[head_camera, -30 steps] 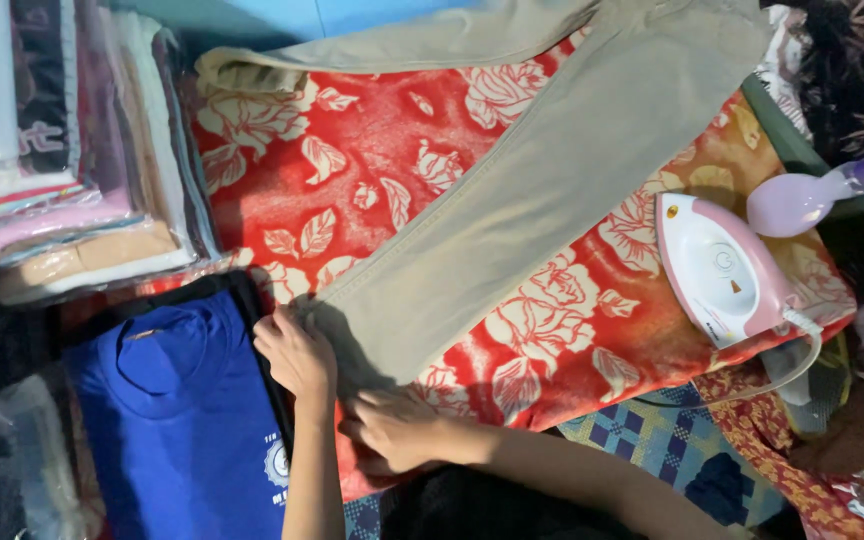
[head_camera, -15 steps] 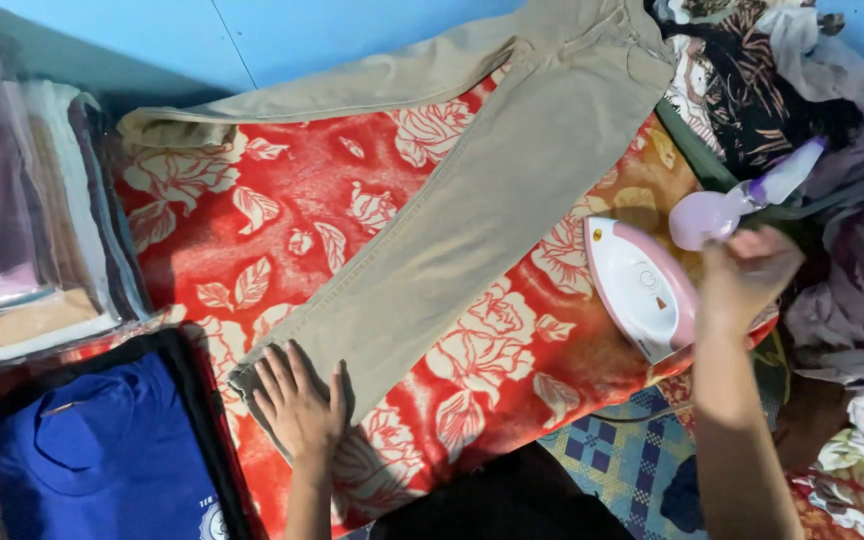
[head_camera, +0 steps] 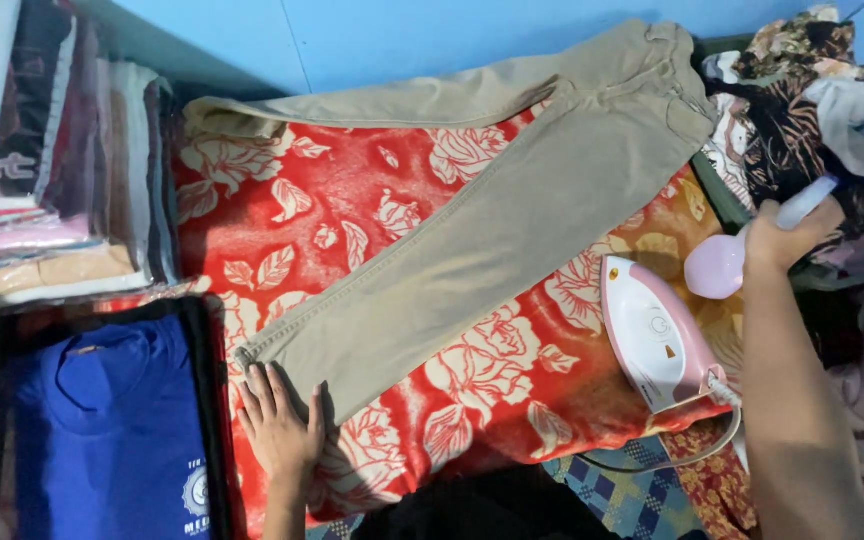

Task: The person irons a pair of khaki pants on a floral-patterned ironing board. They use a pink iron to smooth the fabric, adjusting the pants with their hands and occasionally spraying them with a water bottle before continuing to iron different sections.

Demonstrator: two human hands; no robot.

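Khaki trousers [head_camera: 512,210] lie spread diagonally across a red blanket with white flowers [head_camera: 352,200]. My left hand [head_camera: 282,425] rests flat, fingers apart, on the blanket at the hem of the lower trouser leg. My right hand [head_camera: 787,235] grips a pale purple spray bottle [head_camera: 727,262] at the right side, beside the trousers' waist. A pink and white iron [head_camera: 657,335] stands on the blanket just left of my right forearm, its cord trailing toward the near edge.
A stack of folded clothes [head_camera: 52,170] stands at the left. A folded blue t-shirt [head_camera: 112,430] lies in a dark tray at lower left. A heap of crumpled garments [head_camera: 812,110] fills the right side. A blue wall runs along the back.
My right hand left the blanket near my body, reached right past the iron and took hold of the spray bottle. My left hand stays at the trouser hem. The view shifted.
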